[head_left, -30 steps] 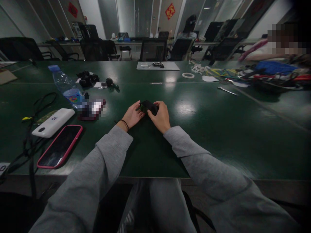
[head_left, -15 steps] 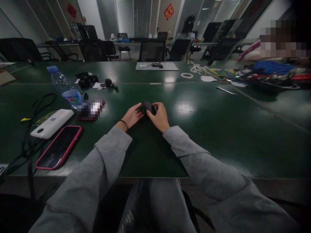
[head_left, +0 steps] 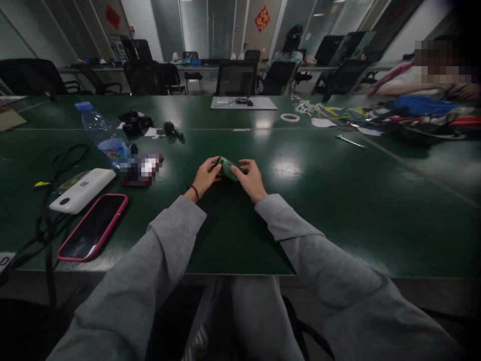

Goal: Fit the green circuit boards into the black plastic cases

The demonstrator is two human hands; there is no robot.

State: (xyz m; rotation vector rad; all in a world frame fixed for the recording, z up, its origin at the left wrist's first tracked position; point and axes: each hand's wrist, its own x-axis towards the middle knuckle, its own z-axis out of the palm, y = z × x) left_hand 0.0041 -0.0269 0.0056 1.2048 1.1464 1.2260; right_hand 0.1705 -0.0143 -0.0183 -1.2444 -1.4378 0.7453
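Between my hands, just above the green table (head_left: 319, 210), is a small dark block with a flat green face (head_left: 229, 169). I cannot make out what kind of thing it is. The fingers and thumb of my left hand (head_left: 207, 175) are closed on its left end. My right hand (head_left: 253, 179) grips the other end, its thumb pressed on the green face and its index finger along the far edge. The fingers partly cover both ends of the block.
On the left are a pink-cased phone (head_left: 93, 228), a white device (head_left: 82, 190), black straps (head_left: 47, 220) and a tilted plastic bottle (head_left: 98, 129). Black parts (head_left: 137, 124) lie beyond. A tape roll (head_left: 289, 118), a metal tool (head_left: 350, 141) and cables (head_left: 341, 111) are at right, near another person (head_left: 409, 82).
The block has turned in my hands: its dark side faced me before, and its green face does now. My right hand has moved slightly to the right.
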